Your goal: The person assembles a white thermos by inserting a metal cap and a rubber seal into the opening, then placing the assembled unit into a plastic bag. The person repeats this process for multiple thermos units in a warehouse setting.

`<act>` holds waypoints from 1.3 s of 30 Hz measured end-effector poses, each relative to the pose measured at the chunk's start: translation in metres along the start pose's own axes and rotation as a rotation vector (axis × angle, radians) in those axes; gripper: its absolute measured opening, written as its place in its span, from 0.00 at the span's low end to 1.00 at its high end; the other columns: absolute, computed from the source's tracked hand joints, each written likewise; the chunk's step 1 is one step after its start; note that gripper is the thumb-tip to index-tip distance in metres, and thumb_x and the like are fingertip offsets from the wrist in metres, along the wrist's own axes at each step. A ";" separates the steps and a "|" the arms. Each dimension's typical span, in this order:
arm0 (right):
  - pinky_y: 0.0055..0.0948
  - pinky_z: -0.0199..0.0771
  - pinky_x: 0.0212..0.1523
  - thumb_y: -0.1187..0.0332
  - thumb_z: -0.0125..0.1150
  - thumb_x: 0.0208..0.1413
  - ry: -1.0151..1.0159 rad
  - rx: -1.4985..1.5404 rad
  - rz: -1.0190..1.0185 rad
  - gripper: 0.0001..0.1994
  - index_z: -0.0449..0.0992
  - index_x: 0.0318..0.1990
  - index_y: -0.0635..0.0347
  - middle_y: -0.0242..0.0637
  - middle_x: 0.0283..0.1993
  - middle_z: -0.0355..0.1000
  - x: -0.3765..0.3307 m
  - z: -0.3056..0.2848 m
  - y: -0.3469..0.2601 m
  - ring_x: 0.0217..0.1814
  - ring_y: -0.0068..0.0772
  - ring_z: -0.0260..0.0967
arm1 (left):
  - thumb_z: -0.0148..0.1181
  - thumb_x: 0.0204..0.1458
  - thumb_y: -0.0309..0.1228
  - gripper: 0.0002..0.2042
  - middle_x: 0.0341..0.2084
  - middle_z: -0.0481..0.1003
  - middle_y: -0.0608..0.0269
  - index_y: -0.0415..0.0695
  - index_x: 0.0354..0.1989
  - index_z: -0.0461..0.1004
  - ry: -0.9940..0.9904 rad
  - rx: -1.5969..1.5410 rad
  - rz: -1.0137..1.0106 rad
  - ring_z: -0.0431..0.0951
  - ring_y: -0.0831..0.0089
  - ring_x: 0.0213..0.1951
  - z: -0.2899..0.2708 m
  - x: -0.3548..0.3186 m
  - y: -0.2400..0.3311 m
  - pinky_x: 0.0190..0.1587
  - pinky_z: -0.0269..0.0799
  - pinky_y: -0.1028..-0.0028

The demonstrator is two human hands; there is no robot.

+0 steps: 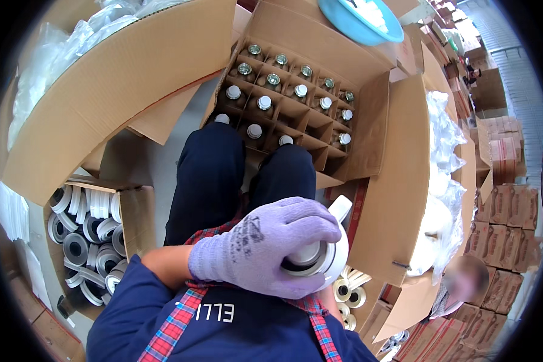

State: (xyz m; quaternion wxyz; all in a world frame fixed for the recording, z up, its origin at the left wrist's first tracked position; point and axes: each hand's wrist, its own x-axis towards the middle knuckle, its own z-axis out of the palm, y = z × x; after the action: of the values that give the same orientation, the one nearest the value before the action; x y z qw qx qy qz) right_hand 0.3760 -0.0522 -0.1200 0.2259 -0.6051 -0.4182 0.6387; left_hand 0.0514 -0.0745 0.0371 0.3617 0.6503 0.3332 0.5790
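My left hand, in a lilac knit glove, is closed over the top of a white jug close to my chest. The jug's curved handle sticks out past my fingertips, and a pale round part with a dark ring shows under my palm. Of my right arm, only a sliver of skin appears below the jug; the right hand itself is hidden behind it. Beyond my knees stands an open cardboard box with dividers. Its cells hold several clear bottles, some with white caps and some with shiny, uncapped-looking tops.
At left, a carton holds white and dark rings. A large carton flap arches beside clear plastic bags. Another tall carton with bagged white parts stands at right. A blue basin sits at the back; a person is at far right.
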 end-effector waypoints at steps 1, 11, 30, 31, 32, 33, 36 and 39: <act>0.33 0.71 0.56 0.58 0.62 0.60 -0.001 -0.002 0.003 0.26 0.72 0.58 0.69 0.42 0.56 0.74 -0.002 0.002 0.000 0.56 0.34 0.71 | 0.75 0.39 0.31 0.26 0.47 0.77 0.51 0.39 0.49 0.76 0.030 -0.019 0.020 0.79 0.52 0.50 -0.003 0.000 -0.001 0.55 0.75 0.60; 0.33 0.71 0.55 0.56 0.62 0.60 -0.016 -0.030 -0.018 0.26 0.72 0.57 0.70 0.41 0.56 0.74 0.009 0.006 -0.008 0.55 0.33 0.70 | 0.76 0.38 0.31 0.27 0.46 0.77 0.51 0.39 0.50 0.76 0.113 -0.037 0.079 0.79 0.53 0.49 -0.014 0.003 0.007 0.53 0.76 0.60; 0.32 0.70 0.52 0.51 0.63 0.61 -0.063 -0.428 -0.283 0.28 0.74 0.54 0.72 0.40 0.55 0.74 -0.028 -0.036 -0.133 0.53 0.31 0.69 | 0.62 0.56 0.34 0.32 0.62 0.64 0.53 0.37 0.67 0.58 0.682 -0.561 -0.316 0.65 0.66 0.63 0.012 -0.105 -0.075 0.67 0.59 0.65; 0.32 0.70 0.52 0.51 0.63 0.61 -0.095 -0.517 -0.316 0.28 0.74 0.54 0.72 0.40 0.55 0.74 -0.028 -0.028 -0.160 0.53 0.31 0.69 | 0.63 0.57 0.37 0.36 0.64 0.63 0.50 0.36 0.71 0.53 0.589 -0.341 -0.331 0.64 0.63 0.65 0.020 -0.127 -0.079 0.69 0.56 0.66; 0.38 0.65 0.62 0.60 0.68 0.59 -0.070 -0.663 -0.305 0.28 0.71 0.61 0.71 0.47 0.60 0.73 -0.041 0.003 -0.188 0.59 0.40 0.68 | 0.64 0.57 0.38 0.38 0.64 0.63 0.48 0.35 0.71 0.52 0.484 -0.189 -0.419 0.64 0.61 0.66 0.015 -0.144 -0.063 0.69 0.56 0.66; 0.38 0.66 0.60 0.56 0.69 0.59 -0.034 -0.778 -0.276 0.31 0.71 0.61 0.73 0.47 0.61 0.72 -0.042 0.022 -0.211 0.57 0.39 0.67 | 0.65 0.57 0.39 0.40 0.65 0.63 0.46 0.35 0.72 0.51 0.376 -0.066 -0.474 0.64 0.59 0.66 0.014 -0.150 -0.052 0.69 0.57 0.67; 0.37 0.68 0.57 0.56 0.69 0.58 -0.084 -1.009 -0.304 0.30 0.72 0.59 0.73 0.46 0.56 0.75 -0.032 0.051 -0.222 0.54 0.39 0.69 | 0.63 0.59 0.35 0.26 0.57 0.72 0.48 0.38 0.64 0.66 0.636 0.009 -0.531 0.74 0.63 0.57 -0.039 -0.238 -0.035 0.60 0.70 0.66; 0.35 0.69 0.56 0.58 0.69 0.59 -0.192 -1.200 -0.451 0.26 0.74 0.57 0.73 0.44 0.51 0.77 -0.004 0.070 -0.225 0.50 0.37 0.70 | 0.53 0.65 0.41 0.18 0.36 0.79 0.56 0.40 0.54 0.72 0.841 0.106 -1.364 0.79 0.68 0.40 -0.031 -0.380 -0.069 0.46 0.77 0.69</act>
State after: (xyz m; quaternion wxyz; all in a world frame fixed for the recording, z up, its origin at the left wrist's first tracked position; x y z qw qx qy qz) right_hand 0.2603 0.0502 0.0582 -0.0613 -0.4636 -0.8376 0.2823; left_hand -0.0209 -0.3601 -0.2148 0.4486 0.0472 0.7925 0.4104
